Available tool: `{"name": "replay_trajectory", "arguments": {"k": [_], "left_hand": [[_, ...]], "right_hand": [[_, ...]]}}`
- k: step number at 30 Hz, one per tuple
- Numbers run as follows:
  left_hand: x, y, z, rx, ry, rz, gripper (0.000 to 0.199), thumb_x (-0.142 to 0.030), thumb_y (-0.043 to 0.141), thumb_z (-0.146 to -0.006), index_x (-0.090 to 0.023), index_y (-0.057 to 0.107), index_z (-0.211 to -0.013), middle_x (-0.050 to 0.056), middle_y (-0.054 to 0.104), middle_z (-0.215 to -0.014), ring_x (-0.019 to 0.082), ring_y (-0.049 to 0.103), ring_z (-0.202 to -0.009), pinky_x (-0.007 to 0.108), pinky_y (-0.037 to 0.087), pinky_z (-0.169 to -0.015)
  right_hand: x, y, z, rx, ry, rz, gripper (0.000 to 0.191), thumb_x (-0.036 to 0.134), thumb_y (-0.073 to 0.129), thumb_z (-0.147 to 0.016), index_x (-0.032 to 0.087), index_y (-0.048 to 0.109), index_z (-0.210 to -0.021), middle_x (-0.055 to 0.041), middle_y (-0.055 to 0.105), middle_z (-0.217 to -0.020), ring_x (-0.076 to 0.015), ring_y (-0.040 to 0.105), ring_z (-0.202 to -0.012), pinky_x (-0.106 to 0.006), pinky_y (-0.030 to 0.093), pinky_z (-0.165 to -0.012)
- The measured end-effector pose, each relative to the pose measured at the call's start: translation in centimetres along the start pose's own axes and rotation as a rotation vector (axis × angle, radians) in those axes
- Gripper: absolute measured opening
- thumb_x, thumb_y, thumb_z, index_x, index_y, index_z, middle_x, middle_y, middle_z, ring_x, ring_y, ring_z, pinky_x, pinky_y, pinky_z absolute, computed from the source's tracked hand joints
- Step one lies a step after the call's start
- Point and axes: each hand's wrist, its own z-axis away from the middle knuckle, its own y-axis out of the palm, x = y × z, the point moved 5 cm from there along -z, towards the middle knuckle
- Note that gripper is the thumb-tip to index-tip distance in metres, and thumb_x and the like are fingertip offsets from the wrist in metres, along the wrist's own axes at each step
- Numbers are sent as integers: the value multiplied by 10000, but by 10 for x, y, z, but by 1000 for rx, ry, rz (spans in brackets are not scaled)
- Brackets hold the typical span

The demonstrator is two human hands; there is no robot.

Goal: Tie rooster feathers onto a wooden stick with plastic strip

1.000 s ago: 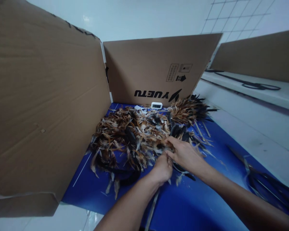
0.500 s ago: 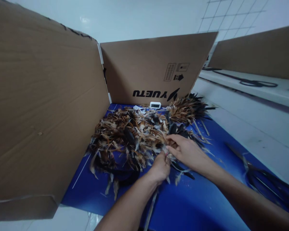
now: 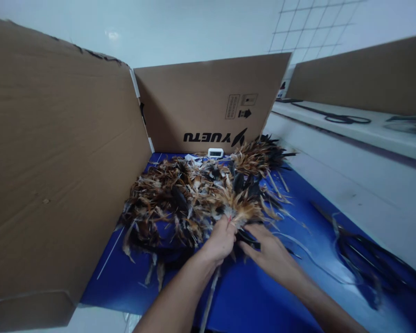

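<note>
My left hand point(image 3: 221, 238) is closed around the base of a feather duster point(image 3: 244, 206), whose tan and black feathers fan out above the fist. A bit of red shows where the feathers are gathered. The thin stick point(image 3: 210, 298) runs down below that hand toward me. Just to the right, my right hand point(image 3: 268, 254) has its thumb and fingers apart, close to the lower feathers; I see nothing gripped in it. A pale string point(image 3: 312, 254) trails over the blue surface from near the feathers toward the scissors.
Loose brown and black feathers point(image 3: 166, 194) cover the blue tabletop point(image 3: 256, 305). Behind lie a fuller feather bundle point(image 3: 256, 157), thin sticks point(image 3: 274, 185) and a small white digital display point(image 3: 215, 153). Large black-handled scissors point(image 3: 370, 259) rest at right. Cardboard walls point(image 3: 65, 162) stand left and back.
My right hand has come away from the feather base and moved down, its fingers parting. The feathers now fan out visibly above my left hand. The view has shifted slightly right.
</note>
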Motion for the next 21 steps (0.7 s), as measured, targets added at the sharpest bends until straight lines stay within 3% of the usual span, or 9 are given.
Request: {"name": "replay_trajectory", "arguments": {"k": [2,4,6,10,13,17,21], "left_hand": [[0,0,1,7,-1,9,132,-242,391,-820,-156,485,-853,-45,407,-627,58,320,-508,180,311,-523],[0,0,1,13,7,16,101,-224,389,-818,-154,462,-826,-49,400,-628,50,300,-495,170,283,-495],[0,-1,2,10,7,13,86,-219,388,-820,-155,439,-796,-49,393,-626,45,296,-492,166,258,-474],[0,1,2,11,7,-39,85,-219,389,-829,-159,423,-779,-51,387,-625,44,303,-494,164,261,-475],[-1,3,3,0,63,-133,97,-228,387,-835,-160,455,-824,-34,445,-654,69,385,-551,189,346,-544],[-4,4,3,-51,205,-367,163,-209,346,-847,-147,490,-893,63,585,-886,147,527,-829,277,406,-791],[-2,9,7,-105,228,-629,247,-229,278,-873,-133,483,-973,129,603,-949,191,555,-864,320,408,-818]], "right_hand": [[-4,12,-4,94,55,-156,160,302,483,-788,192,593,-826,-24,629,-738,-185,592,-711,-293,457,-652],[-8,17,-8,147,139,-325,232,352,435,-813,187,549,-696,30,506,-529,-132,487,-496,-245,386,-493],[-11,15,-11,136,207,-453,301,406,432,-807,183,520,-625,58,392,-456,-97,370,-422,-224,302,-431],[-11,4,-11,39,258,-539,312,437,516,-736,171,524,-573,48,404,-497,-92,347,-479,-224,279,-462],[-12,1,-9,-21,285,-515,313,440,545,-707,165,533,-556,38,433,-509,-98,361,-497,-228,287,-480],[-13,3,-8,-75,276,-399,362,474,522,-741,157,604,-586,23,473,-504,-112,393,-505,-235,295,-489],[-7,0,-8,-134,195,-244,381,433,481,-796,164,627,-570,6,537,-520,-127,447,-530,-242,317,-520]]}}
